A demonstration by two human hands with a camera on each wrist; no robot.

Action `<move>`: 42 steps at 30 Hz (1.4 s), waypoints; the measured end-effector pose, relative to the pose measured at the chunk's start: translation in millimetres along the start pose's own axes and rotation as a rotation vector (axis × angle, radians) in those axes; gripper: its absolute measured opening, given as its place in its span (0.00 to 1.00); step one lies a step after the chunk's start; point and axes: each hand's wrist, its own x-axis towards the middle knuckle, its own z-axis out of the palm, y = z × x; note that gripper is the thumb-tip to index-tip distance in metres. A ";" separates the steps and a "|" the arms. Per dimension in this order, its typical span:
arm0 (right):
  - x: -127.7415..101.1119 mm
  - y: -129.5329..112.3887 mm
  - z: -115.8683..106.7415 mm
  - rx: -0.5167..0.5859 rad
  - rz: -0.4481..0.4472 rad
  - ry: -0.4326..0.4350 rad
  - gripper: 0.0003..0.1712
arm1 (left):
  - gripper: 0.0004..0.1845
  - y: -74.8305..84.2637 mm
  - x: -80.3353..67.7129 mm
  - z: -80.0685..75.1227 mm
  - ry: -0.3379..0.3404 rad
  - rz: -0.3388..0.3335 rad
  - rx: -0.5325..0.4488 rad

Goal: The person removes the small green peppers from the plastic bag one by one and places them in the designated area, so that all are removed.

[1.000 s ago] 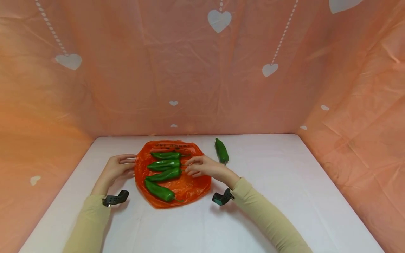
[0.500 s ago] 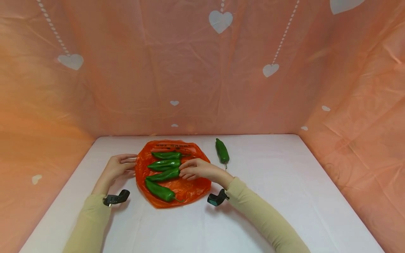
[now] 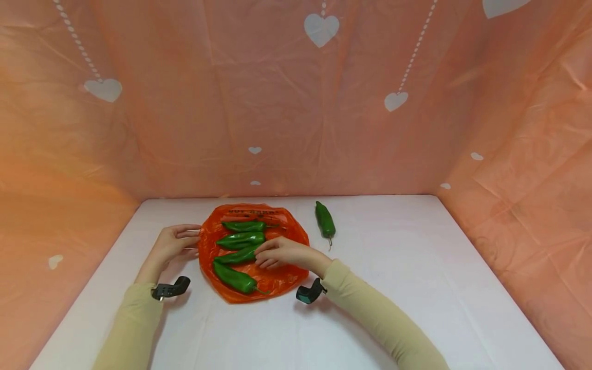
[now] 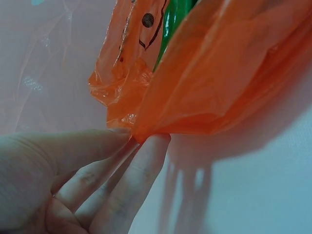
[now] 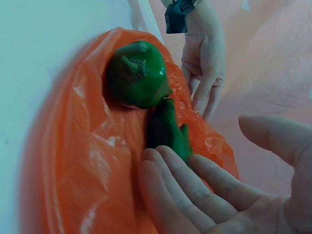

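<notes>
- Now my right hand [image 3: 280,253] lies over the right half of the orange plastic bag [image 3: 277,277], fingers nearly straight and a little apart, thumb raised, gripping nothing.
- Its fingertips [image 5: 161,168] touch the stem end of the third pepper [image 3: 238,255], counting from the table's far edge; that pepper lies just left of my palm.
- Four green peppers lie side by side on the bag, which sits toward the table's [image 3: 416,267] far edge, left of its middle.
- My left hand [image 3: 172,244] is at the bag's left edge, pinching a fold of the plastic between thumb and fingers [image 4: 141,165].
- One lone pepper [image 3: 325,220] rests on the bare table just beyond the bag's far right edge, apart from both hands.
</notes>
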 end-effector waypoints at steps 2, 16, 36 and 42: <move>1.4 1.4 2.6 0.000 0.003 0.002 0.21 | 0.24 1.3 -0.1 0.0 -0.003 0.002 0.006; 7.0 5.6 20.4 -0.004 0.014 -0.023 0.20 | 0.24 -2.2 -1.3 1.3 0.002 0.015 0.008; 12.7 0.2 31.6 -0.088 0.011 -0.012 0.22 | 0.24 -1.6 -0.7 1.9 0.006 0.015 0.010; 13.4 -2.5 36.3 -0.149 0.019 0.008 0.25 | 0.23 -2.1 -0.6 1.4 0.007 0.026 0.015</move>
